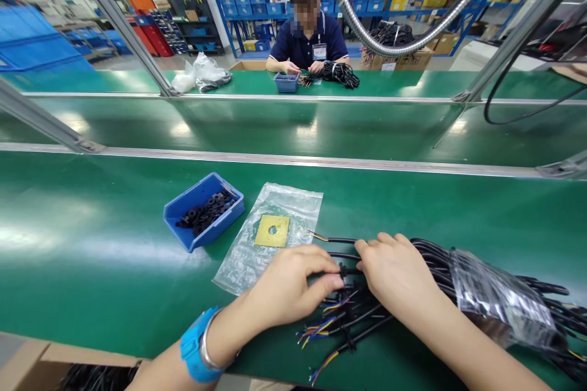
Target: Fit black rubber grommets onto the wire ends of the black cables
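Observation:
My left hand (293, 281) has its thumb and index finger pinched round a small black fitting (343, 270) on the end part of a black cable. My right hand (398, 272) lies over the black cables (428, 250) just right of that fitting, its fingers curled down on a cable; its fingertips are partly hidden. Stripped cable ends with coloured wires (323, 330) fan out below my hands, some carrying similar black fittings. Clear plastic wrap (499, 296) binds the bundle at the right. Beyond my left hand, a yellow square plate with a hole (263, 232) lies on a clear plastic bag (243, 263).
A blue bin (217, 231) of small black parts stands left of the bag. A cardboard box (92, 351) sits below the front edge at left. Metal frame rails (275, 159) cross behind. Opposite, a person (307, 36) handles cables beside another blue bin (287, 84).

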Demonstrator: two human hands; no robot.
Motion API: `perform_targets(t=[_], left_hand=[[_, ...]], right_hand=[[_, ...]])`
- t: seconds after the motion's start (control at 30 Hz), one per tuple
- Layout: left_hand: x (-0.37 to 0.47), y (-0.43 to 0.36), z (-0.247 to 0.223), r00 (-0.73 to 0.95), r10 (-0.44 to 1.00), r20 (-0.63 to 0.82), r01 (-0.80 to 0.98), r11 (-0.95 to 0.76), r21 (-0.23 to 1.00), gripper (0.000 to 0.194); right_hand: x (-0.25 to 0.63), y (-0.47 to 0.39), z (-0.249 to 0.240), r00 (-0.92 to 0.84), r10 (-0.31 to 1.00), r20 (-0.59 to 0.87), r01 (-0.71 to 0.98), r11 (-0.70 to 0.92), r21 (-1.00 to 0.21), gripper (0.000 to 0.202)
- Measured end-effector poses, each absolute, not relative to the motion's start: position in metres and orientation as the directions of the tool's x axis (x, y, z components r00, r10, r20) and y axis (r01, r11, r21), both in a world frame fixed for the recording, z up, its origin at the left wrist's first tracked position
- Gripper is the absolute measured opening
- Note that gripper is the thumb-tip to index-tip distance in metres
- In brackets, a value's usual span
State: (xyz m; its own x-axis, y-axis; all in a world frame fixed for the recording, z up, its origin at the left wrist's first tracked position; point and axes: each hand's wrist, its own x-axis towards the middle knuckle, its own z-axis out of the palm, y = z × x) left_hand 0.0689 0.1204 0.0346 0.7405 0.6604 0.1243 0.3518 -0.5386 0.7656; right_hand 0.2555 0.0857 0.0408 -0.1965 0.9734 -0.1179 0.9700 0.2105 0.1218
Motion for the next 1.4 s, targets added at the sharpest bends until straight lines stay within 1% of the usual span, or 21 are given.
perform_targets(t=[0.13, 0.27, 0.3, 0.37, 0.47, 0.53, 0.57, 0.6, 0.63, 0.7, 0.73, 0.8, 0.87, 0.93, 1.03, 1.13, 1.2, 1.27, 1.3, 1.33, 1.4], left_hand=[[0.059, 0.134, 0.036, 0.569, 0.796, 0.207, 0.413, -0.494, 0.765, 0.014], [0.055, 0.14, 0.031, 0.46, 0.845, 0.27, 0.436, -0.481, 0.761, 0.015], [0.056, 0.14, 0.029, 0.445, 0.854, 0.27, 0.429, -0.468, 0.773, 0.019], [0.059, 0.139, 0.025, 0.41, 0.878, 0.246, 0.381, -0.41, 0.829, 0.034], [0.067, 0.136, 0.02, 0.365, 0.925, 0.108, 0.207, -0.193, 0.959, 0.061], [0.072, 0.134, 0.017, 0.369, 0.929, 0.014, 0.073, -0.044, 0.996, 0.07], [0.073, 0.133, 0.015, 0.388, 0.922, -0.01, 0.025, 0.0, 1.0, 0.067], [0.074, 0.133, 0.014, 0.408, 0.913, -0.012, -0.001, 0.013, 1.0, 0.059], [0.074, 0.132, 0.013, 0.425, 0.905, 0.004, -0.006, -0.002, 1.0, 0.046], [0.073, 0.129, 0.013, 0.442, 0.894, 0.071, 0.01, -0.084, 0.996, 0.024], [0.073, 0.128, 0.014, 0.443, 0.889, 0.115, 0.015, -0.135, 0.991, 0.019], [0.072, 0.124, 0.018, 0.439, 0.88, 0.182, -0.01, -0.198, 0.98, 0.014], [0.071, 0.121, 0.022, 0.448, 0.874, 0.188, -0.082, -0.169, 0.982, 0.011], [0.072, 0.118, 0.026, 0.45, 0.881, 0.148, -0.148, -0.089, 0.985, 0.011], [0.074, 0.118, 0.029, 0.426, 0.901, 0.078, -0.232, 0.026, 0.972, 0.013], [0.075, 0.122, 0.029, 0.433, 0.901, -0.008, -0.35, 0.177, 0.92, 0.017], [0.075, 0.126, 0.03, 0.472, 0.878, -0.085, -0.387, 0.293, 0.874, 0.022], [0.072, 0.129, 0.032, 0.514, 0.845, -0.148, -0.349, 0.364, 0.864, 0.028], [0.07, 0.13, 0.033, 0.53, 0.832, -0.163, -0.307, 0.367, 0.878, 0.03], [0.068, 0.13, 0.035, 0.543, 0.823, -0.165, -0.254, 0.349, 0.902, 0.031], [0.064, 0.13, 0.039, 0.546, 0.826, -0.141, -0.145, 0.259, 0.955, 0.032]], right_hand=[[0.243, 0.094, 0.039, -0.195, 0.976, -0.096, 0.971, 0.207, 0.124, 0.015], [0.244, 0.094, 0.038, -0.186, 0.981, -0.055, 0.973, 0.192, 0.126, 0.014], [0.246, 0.093, 0.038, -0.179, 0.983, -0.045, 0.974, 0.184, 0.13, 0.013], [0.251, 0.092, 0.038, -0.179, 0.984, -0.005, 0.977, 0.179, 0.117, 0.008], [0.257, 0.092, 0.036, -0.234, 0.965, 0.117, 0.972, 0.234, 0.016, 0.013], [0.259, 0.092, 0.034, -0.28, 0.942, 0.186, 0.952, 0.298, -0.071, 0.015], [0.259, 0.092, 0.034, -0.301, 0.933, 0.197, 0.939, 0.326, -0.108, 0.013], [0.259, 0.091, 0.033, -0.32, 0.926, 0.2, 0.924, 0.352, -0.149, 0.011], [0.259, 0.09, 0.033, -0.338, 0.919, 0.201, 0.905, 0.376, -0.197, 0.01], [0.257, 0.087, 0.035, -0.36, 0.909, 0.211, 0.852, 0.413, -0.323, 0.014], [0.256, 0.085, 0.037, -0.366, 0.904, 0.221, 0.813, 0.426, -0.397, 0.016], [0.255, 0.082, 0.043, -0.367, 0.897, 0.244, 0.718, 0.441, -0.539, 0.017], [0.255, 0.081, 0.048, -0.36, 0.897, 0.258, 0.635, 0.438, -0.636, 0.016], [0.255, 0.08, 0.052, -0.34, 0.901, 0.269, 0.598, 0.428, -0.677, 0.014], [0.256, 0.08, 0.054, -0.312, 0.904, 0.291, 0.58, 0.424, -0.696, 0.015], [0.255, 0.081, 0.053, -0.306, 0.9, 0.311, 0.561, 0.434, -0.705, 0.015], [0.253, 0.081, 0.054, -0.308, 0.906, 0.29, 0.548, 0.418, -0.725, 0.015], [0.251, 0.08, 0.054, -0.332, 0.917, 0.219, 0.524, 0.373, -0.766, 0.016], [0.25, 0.079, 0.054, -0.351, 0.919, 0.179, 0.512, 0.349, -0.785, 0.017], [0.249, 0.078, 0.053, -0.373, 0.916, 0.143, 0.505, 0.331, -0.797, 0.02], [0.248, 0.076, 0.048, -0.406, 0.907, 0.114, 0.508, 0.328, -0.797, 0.026]])
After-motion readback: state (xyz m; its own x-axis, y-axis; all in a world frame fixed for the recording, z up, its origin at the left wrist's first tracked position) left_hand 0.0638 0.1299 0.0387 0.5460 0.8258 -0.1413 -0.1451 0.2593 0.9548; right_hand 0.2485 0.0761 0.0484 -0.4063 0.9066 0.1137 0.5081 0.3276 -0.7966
